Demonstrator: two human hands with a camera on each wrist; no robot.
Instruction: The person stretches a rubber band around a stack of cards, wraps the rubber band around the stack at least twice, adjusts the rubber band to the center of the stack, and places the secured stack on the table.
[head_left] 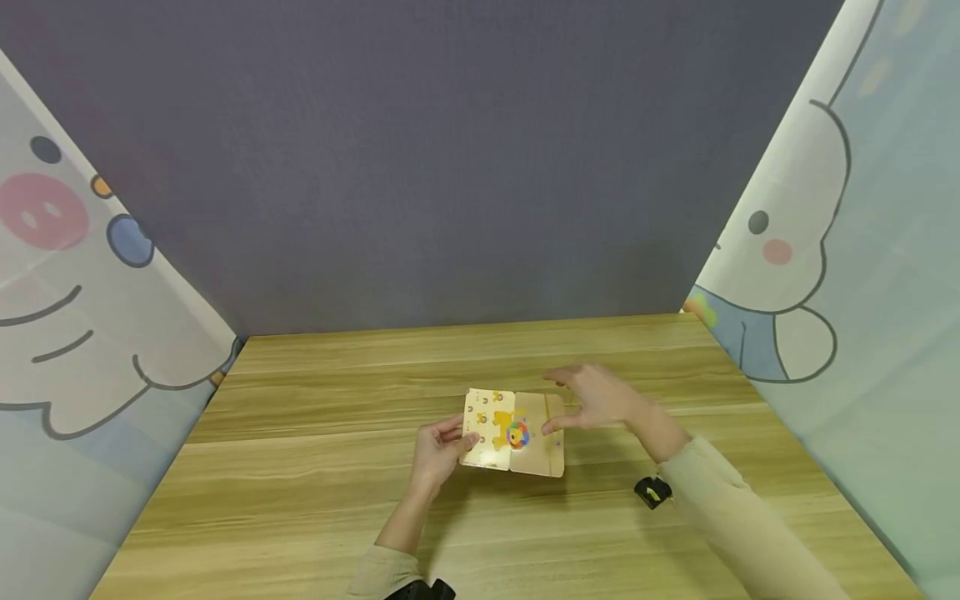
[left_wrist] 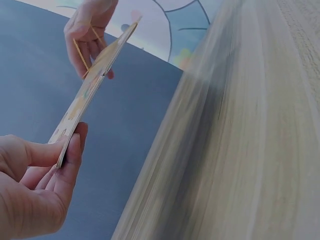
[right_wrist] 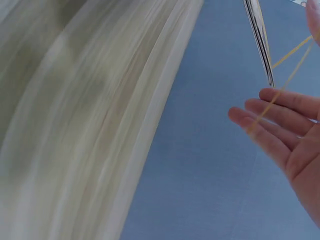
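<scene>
A thin notebook [head_left: 491, 429] with a yellow cartoon pattern and a lion is held tilted above the table, its two panels spread flat. My left hand [head_left: 437, 454] pinches its left edge, thumb on the patterned face and fingers behind. Seen edge-on in the left wrist view, the notebook [left_wrist: 95, 75] shows several thin layers. My right hand [head_left: 596, 398] is at the far edge, thumb and fingers spread apart. A thin yellow elastic band [right_wrist: 291, 53] stretches from the notebook to the right hand's thumb and fingers, which are fairly straight in the right wrist view.
The wooden table [head_left: 315, 500] lies beneath both hands. A small black object [head_left: 652, 492] is by the right sleeve. A dark panel [head_left: 450, 167] stands at the back, with cartoon-printed sheets [head_left: 795, 250] on either side.
</scene>
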